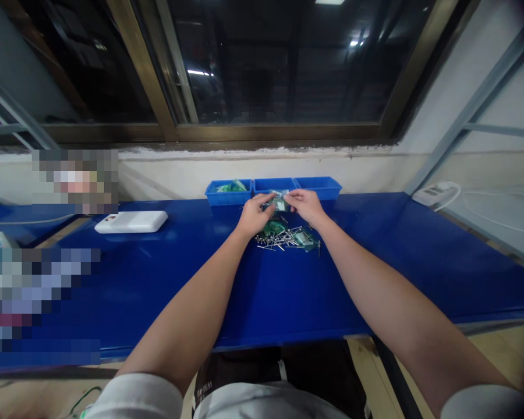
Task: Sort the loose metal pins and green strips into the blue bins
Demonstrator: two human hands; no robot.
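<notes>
A small clear plastic bag with a greenish tint (280,203) is held between my two hands, just in front of the blue bins. My left hand (257,214) pinches its left side, and my right hand (304,205) grips its upper right edge with fingertips. Below them, a loose pile of metal screws or pins (279,238) lies on the blue table (288,291). Green-tinted bags (305,238) lie among the metal pieces. What is inside the held bag is too small to make out.
Three joined blue bins (274,185) stand against the wall; the left one holds green bags (232,186). A white power bank-like box (131,222) lies at the left. A white power strip (435,193) with a cable sits at the right, near a metal frame.
</notes>
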